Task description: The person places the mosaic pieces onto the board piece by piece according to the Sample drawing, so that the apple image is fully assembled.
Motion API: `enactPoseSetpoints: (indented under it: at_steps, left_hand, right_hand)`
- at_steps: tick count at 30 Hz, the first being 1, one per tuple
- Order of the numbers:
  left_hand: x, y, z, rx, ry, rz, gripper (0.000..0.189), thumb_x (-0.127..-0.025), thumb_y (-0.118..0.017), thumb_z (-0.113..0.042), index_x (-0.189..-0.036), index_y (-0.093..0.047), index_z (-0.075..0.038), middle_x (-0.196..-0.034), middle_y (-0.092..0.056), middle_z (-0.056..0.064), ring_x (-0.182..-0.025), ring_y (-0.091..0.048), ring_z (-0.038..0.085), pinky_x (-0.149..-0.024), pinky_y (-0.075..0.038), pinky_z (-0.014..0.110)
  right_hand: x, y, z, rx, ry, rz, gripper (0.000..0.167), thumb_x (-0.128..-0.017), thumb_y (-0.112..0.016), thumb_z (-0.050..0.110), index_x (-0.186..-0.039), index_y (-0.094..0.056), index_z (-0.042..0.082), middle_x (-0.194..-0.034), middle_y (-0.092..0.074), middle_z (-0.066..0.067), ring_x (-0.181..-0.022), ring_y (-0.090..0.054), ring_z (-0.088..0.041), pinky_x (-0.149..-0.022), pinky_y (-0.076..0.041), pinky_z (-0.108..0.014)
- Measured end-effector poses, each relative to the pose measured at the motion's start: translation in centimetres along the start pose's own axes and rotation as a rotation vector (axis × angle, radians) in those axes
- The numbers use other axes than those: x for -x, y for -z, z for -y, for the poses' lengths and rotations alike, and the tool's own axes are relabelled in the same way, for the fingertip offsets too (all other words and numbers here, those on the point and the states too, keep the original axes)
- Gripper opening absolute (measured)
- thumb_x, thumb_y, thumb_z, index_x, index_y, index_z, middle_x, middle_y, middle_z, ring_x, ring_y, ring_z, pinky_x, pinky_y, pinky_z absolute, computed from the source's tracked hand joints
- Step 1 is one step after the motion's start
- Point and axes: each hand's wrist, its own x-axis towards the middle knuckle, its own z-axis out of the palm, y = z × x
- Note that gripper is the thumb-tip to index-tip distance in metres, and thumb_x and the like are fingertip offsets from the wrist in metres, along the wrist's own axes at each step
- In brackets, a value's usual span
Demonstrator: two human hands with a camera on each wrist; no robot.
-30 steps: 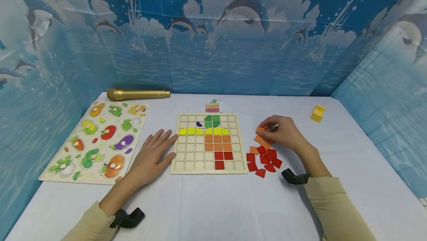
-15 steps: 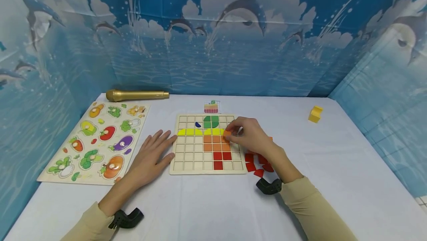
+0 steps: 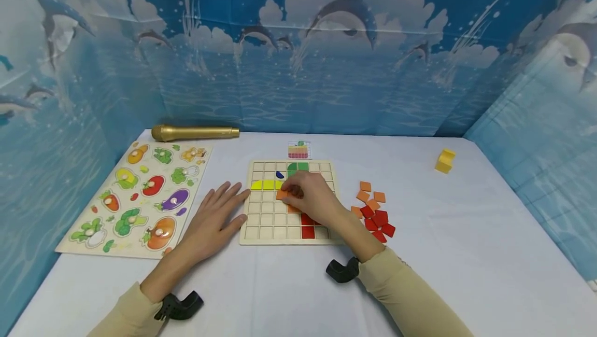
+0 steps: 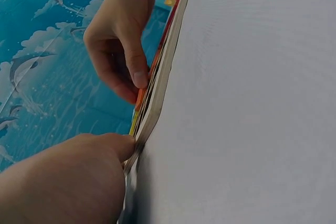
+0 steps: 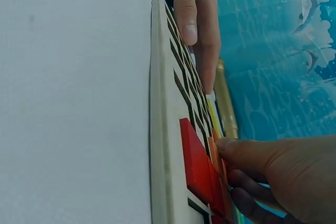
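My right hand [image 3: 313,196] pinches an orange square tile [image 3: 281,194] over the wooden grid board [image 3: 267,220], just below the row of yellow pieces [image 3: 268,184]. In the left wrist view the tile [image 4: 140,98] sits close to the board's face under thumb and fingers. My left hand [image 3: 213,224] lies with fingers spread, its fingertips at the board's left edge. Green pieces [image 3: 297,166], a small blue piece [image 3: 280,174] and red tiles [image 3: 308,231] lie in the grid. The right hand hides most orange tiles placed on the board.
Loose orange tiles [image 3: 365,186] and red tiles [image 3: 381,217] lie right of the board. A small picture card [image 3: 299,149] is behind it. To the left are a vegetable puzzle board [image 3: 140,207] and a gold microphone [image 3: 196,132]. A yellow block [image 3: 445,161] stands at the far right.
My right hand has taken an orange tile from the loose pile and carried it left across the board to below the yellow row. The left hand has stayed in place.
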Motion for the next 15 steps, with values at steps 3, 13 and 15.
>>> enactPoseSetpoints:
  at_steps: [3,13,15]
  left_hand:
    - [-0.14,-0.07,-0.05,-0.002,-0.003,0.006,0.058,-0.105,-0.062,-0.032,-0.159,-0.049,-0.017,-0.169,-0.038,0.013,-0.161,-0.023,0.040,-0.130,-0.013,0.064]
    - [-0.21,0.05,0.07,-0.015,0.032,0.055,0.060,-0.105,-0.062,-0.035,-0.161,-0.046,-0.018,-0.171,-0.035,0.010,-0.163,-0.019,0.037,-0.131,-0.010,0.062]
    - [-0.18,0.08,0.05,-0.015,0.034,0.057,0.060,-0.105,-0.062,-0.035,-0.161,-0.046,-0.018,-0.172,-0.035,0.011,-0.163,-0.019,0.037,-0.131,-0.010,0.062]
  right_hand:
    - [0.32,-0.06,0.03,0.011,0.001,-0.020,0.020,-0.092,-0.085,0.020,-0.109,-0.083,0.012,-0.096,-0.072,0.001,-0.082,-0.062,-0.013,-0.073,-0.055,-0.025]
    - [0.67,-0.25,-0.12,0.023,0.018,-0.023,0.022,-0.094,-0.083,0.021,-0.114,-0.083,0.014,-0.101,-0.072,0.001,-0.084,-0.062,-0.012,-0.073,-0.054,-0.025]
    - [0.65,0.05,-0.47,0.014,0.027,-0.013,0.024,-0.095,-0.082,0.022,-0.117,-0.082,0.014,-0.103,-0.074,0.001,-0.086,-0.064,-0.012,-0.075,-0.055,-0.026]
